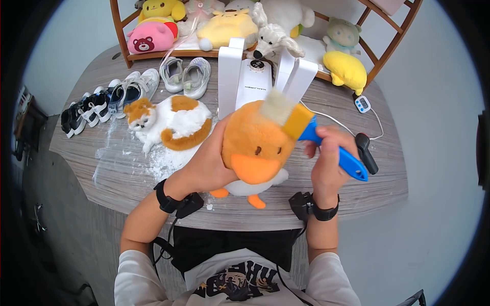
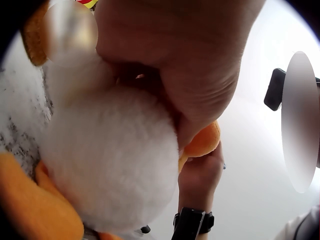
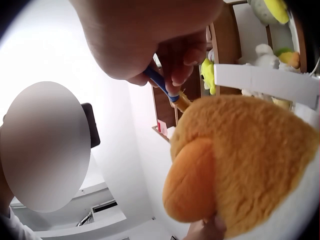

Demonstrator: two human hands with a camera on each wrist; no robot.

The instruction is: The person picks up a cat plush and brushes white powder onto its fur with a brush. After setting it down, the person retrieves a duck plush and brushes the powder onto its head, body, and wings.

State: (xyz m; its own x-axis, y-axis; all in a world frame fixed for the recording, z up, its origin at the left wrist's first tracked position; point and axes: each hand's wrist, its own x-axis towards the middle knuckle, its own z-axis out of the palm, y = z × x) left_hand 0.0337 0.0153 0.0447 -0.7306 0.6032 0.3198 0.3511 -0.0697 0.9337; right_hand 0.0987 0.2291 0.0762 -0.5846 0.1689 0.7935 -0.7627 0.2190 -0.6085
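Note:
In the head view, my left hand (image 1: 206, 166) grips a plush duck (image 1: 259, 125) around its neck, and its bill points toward me. The duck has an orange-brown head, a white body (image 2: 115, 160) and orange feet (image 1: 256, 202). My right hand (image 1: 332, 155) holds a brush by its blue handle (image 1: 353, 166). The brush's pale bristles (image 1: 277, 108) lie over the upper right of the duck's head. From the right wrist view, my right fingers (image 3: 177, 72) pinch the handle close above the plush head.
A brown-and-white plush cat (image 1: 171, 120) lies on white powder on the table (image 1: 122, 173). Several shoes (image 1: 138, 86) stand behind it. A white machine with upright arms (image 1: 255, 76) stands behind the duck. Plush toys (image 1: 227, 28) fill a wooden shelf; a timer (image 1: 362, 104) and black device (image 1: 366, 153) lie right.

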